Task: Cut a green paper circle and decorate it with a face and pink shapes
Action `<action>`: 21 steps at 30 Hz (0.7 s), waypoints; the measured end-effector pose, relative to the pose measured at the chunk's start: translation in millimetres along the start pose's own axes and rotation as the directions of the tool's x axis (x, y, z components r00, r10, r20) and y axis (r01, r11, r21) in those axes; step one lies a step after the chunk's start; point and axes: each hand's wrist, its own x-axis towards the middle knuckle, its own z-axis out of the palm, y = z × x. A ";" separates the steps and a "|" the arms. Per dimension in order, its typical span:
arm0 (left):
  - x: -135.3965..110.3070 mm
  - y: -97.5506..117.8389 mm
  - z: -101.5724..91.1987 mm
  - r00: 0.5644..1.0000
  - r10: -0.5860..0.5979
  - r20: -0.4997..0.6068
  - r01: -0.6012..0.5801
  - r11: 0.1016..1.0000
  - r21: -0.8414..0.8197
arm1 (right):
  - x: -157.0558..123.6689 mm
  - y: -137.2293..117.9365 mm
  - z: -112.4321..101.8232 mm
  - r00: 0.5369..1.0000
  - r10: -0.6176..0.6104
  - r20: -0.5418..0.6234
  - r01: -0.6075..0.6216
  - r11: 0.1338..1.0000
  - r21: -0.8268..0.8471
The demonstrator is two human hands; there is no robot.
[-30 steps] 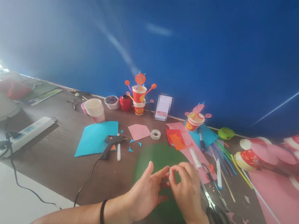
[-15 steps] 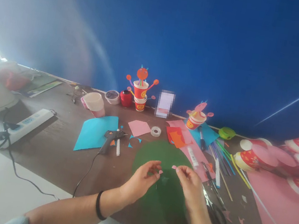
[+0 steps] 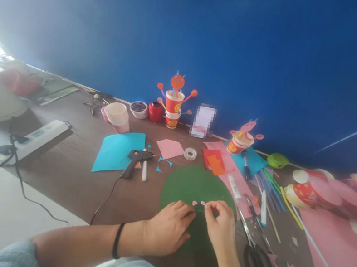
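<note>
Left hand (image 3: 168, 228) lies palm down, fingers loosely curled, tips pressing the green paper disc (image 3: 186, 183) on the surface (image 3: 66, 183); it grips nothing. Right hand (image 3: 222, 226) has its fingertips pinched close beside two pink scraps (image 3: 194, 203) on the disc; cannot tell if it grips one. Probably best: pin the disc flat, press scraps lightly, stay clear of the scissors (image 3: 255, 257).
</note>
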 end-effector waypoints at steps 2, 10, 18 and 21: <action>1.7 1.1 1.0 1.000 0.010 0.011 -0.011 0.999 0.041 | -1.8 1.6 2.0 0.999 -0.032 -0.015 0.031 0.999 -0.037; 3.8 -1.3 7.8 0.999 0.015 -0.029 -0.014 0.999 0.031 | -3.9 5.0 5.5 0.997 -0.077 -0.025 0.073 0.990 -0.123; 49.5 -40.2 0.4 0.965 -0.189 -0.180 0.115 0.927 -0.357 | -5.0 4.8 5.0 0.997 -0.073 -0.035 0.069 0.992 -0.106; 63.4 -44.9 2.7 0.967 -0.192 -0.166 0.107 0.900 -0.422 | -5.6 4.4 4.4 0.996 -0.075 -0.049 0.071 0.994 -0.084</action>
